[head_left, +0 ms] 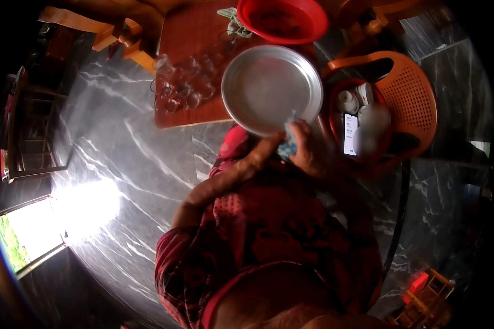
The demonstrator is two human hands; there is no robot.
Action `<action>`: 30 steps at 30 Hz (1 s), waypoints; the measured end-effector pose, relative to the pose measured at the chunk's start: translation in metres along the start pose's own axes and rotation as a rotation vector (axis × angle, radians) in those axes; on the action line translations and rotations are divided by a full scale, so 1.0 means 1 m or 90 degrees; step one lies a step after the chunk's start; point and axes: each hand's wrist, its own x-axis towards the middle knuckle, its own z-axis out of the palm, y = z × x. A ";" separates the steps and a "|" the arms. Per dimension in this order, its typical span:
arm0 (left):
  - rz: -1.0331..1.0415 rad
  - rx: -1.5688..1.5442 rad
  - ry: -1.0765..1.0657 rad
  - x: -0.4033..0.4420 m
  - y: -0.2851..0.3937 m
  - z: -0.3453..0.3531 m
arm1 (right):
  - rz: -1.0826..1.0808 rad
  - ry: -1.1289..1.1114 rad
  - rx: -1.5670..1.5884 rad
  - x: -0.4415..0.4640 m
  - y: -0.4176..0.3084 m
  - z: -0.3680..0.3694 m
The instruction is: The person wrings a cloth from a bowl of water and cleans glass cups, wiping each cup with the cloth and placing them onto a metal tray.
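Both hands meet close to my body at the near rim of a wide round metal pan (270,88). My right hand (307,149) is closed around a blue-and-white cloth (287,147). My left hand (267,152) comes in from the left, its fingers pressed together against the same cloth. Motion blurs the fingers, and I cannot tell whether anything is wrapped inside the cloth. A bare part of the pan's bottom faces up, with no object visible on it.
Several clear glasses (184,85) stand on the wooden table (189,27). A red basin (282,22) and crumpled cloth (233,23) are behind. At right, an orange chair (417,98) bears a red tub with white cups (348,101) and a lit phone (350,134).
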 end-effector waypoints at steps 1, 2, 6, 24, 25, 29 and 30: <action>-0.134 -0.001 -0.007 -0.011 0.019 0.010 | -0.045 0.012 0.001 0.004 -0.001 -0.002; -0.167 0.009 0.003 -0.010 0.022 0.012 | -0.091 0.024 0.000 0.008 -0.003 -0.003; 0.207 0.324 -0.066 0.002 -0.020 -0.023 | -0.186 0.041 0.030 0.021 0.015 0.010; 0.626 0.805 0.081 -0.005 0.039 -0.010 | 0.523 -0.158 0.911 0.011 -0.002 0.018; 0.663 0.824 0.037 -0.005 0.039 -0.010 | 0.575 -0.152 0.966 0.011 -0.002 0.016; 0.470 0.567 0.112 -0.013 0.039 0.008 | 0.351 0.072 0.588 0.008 0.004 0.016; 0.462 0.502 0.132 -0.010 0.036 0.009 | 0.358 0.091 0.523 0.003 0.017 0.023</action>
